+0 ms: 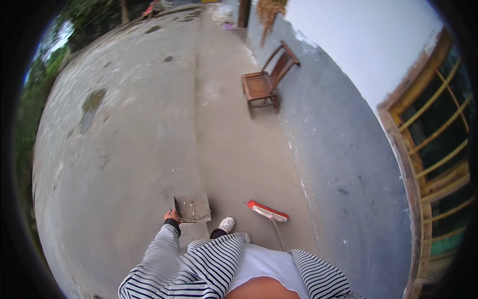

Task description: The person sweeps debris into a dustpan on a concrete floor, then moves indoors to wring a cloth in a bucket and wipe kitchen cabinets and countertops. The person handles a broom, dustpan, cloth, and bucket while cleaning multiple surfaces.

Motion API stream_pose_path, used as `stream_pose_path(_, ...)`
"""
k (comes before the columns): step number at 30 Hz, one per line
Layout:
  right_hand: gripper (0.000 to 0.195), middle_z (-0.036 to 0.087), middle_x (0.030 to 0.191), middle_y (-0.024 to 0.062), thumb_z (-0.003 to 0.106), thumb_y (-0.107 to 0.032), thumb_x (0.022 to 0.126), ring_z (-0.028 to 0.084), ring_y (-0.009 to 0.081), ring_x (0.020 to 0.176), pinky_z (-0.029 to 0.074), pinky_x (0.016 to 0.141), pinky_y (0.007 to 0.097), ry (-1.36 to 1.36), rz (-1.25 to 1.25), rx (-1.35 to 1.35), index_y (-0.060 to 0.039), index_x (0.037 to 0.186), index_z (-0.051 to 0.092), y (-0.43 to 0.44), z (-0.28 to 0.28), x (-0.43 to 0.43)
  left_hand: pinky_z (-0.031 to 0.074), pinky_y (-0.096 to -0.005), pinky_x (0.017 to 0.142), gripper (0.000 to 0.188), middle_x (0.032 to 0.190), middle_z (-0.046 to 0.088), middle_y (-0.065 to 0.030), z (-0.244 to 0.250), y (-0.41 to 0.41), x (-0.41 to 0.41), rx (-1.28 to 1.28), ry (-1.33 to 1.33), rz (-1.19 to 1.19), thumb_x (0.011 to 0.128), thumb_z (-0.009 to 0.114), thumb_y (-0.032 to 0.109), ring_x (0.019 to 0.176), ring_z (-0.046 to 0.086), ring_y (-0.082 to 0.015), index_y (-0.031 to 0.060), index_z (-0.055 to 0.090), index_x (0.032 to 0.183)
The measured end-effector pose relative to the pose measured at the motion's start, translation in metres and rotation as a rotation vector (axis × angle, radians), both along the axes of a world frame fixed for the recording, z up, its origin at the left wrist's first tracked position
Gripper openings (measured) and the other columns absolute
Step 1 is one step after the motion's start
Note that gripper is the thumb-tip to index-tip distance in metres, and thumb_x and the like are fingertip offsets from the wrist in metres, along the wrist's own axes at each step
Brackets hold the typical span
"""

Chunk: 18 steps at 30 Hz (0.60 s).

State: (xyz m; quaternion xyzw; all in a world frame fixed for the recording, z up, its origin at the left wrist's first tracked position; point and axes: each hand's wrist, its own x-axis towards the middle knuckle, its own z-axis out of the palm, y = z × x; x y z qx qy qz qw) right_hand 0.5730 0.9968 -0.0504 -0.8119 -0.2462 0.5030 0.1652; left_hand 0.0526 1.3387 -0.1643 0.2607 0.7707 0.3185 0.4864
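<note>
My left hand (171, 216) grips the dark handle of a dustpan (203, 200) low in front of me, left of my foot. Loose dirt and small scraps (193, 210) lie in the pan. To the right is a broom (269, 212) with red bristles and a white head. Its thin stick (277, 232) runs back toward my body and passes out of sight at my striped jacket. My right hand is out of view, so its hold on the stick does not show.
A wooden chair (260, 85) stands ahead by the grey-and-white wall (336, 157). A barred window (435, 123) is at right. My white shoe (227, 224) is beside the dustpan. A shallow step edge (195, 101) divides the concrete floor (130, 149), which has wet patches (92, 102).
</note>
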Motion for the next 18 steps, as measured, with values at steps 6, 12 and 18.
stream_pose_path(6, 0.056, 0.059, 0.121, 0.0175, 0.071, -0.023, 0.076, 0.054, 0.0259, 0.116, 0.038, 0.101, 0.0324, 0.048, -0.229, 0.083, -0.0071, 0.127, 0.053, -0.044, 0.0, -0.036, 0.035, -0.033, 0.033, 0.018, 0.051, 0.041, -0.0029, -0.017, 0.098, 0.101, -0.145, -0.196, -0.121, 0.089, 0.053, 0.022, 0.039, 0.04, -0.0162, 0.0081, 0.053, 0.078)
stream_pose_path(12, 0.055, 0.059, 0.121, 0.0157, 0.07, -0.032, 0.076, 0.054, 0.027, 0.116, 0.04, 0.099, 0.0329, -0.019, -0.392, 0.004, -0.0074, 0.123, 0.057, -0.05, 0.029, -0.097, 0.034, -0.0308, 0.036, 0.014, 0.05, 0.039, -0.0025, -0.04, 0.154, 0.166, -0.173, -0.294, -0.23, 0.088, 0.052, 0.019, 0.042, 0.04, -0.0153, 0.0089, 0.051, 0.079)
stream_pose_path(18, 0.054, 0.06, 0.121, 0.0137, 0.07, -0.038, 0.076, 0.055, 0.0256, 0.114, 0.041, 0.098, 0.0323, -0.064, -0.537, 0.049, -0.0112, 0.122, 0.059, -0.055, 0.041, -0.135, 0.037, -0.0313, 0.041, 0.005, 0.056, 0.047, -0.0041, -0.079, 0.185, 0.233, -0.189, -0.301, -0.348, 0.082, 0.054, 0.013, 0.048, 0.048, -0.0174, 0.008, 0.056, 0.083)
